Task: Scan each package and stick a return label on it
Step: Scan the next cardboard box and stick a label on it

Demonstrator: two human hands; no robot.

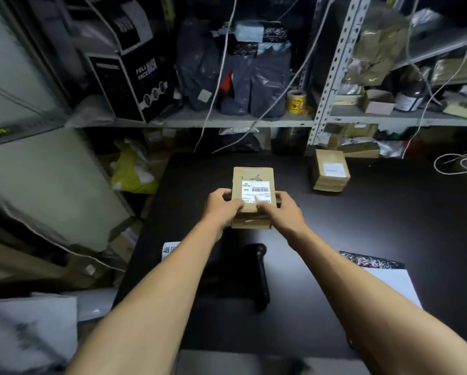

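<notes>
Cluttered shelves crowd a dark table point(362, 226). Mid-table, the left hand point(223, 205) and right hand point(282, 208) clamp opposite sides of a cardboard box point(252, 190), apparently atop another. Fingers over its barcode label point(255, 192) could block the scanner point(256, 274).

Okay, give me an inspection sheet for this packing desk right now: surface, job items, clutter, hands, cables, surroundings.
Surface: black desk, dimly lit.
Job's things: brown package with a barcode label, held at mid-desk; second package far right; black scanner lying near the front; sheet of labels at the left edge.
Clutter: white sheet at right.
Grippers: left hand and right hand grip the package's near end.
Cables: white cords hang down; coil on the desk's right.
Surroundings: crowded metal shelves, yellow tape roll.
</notes>
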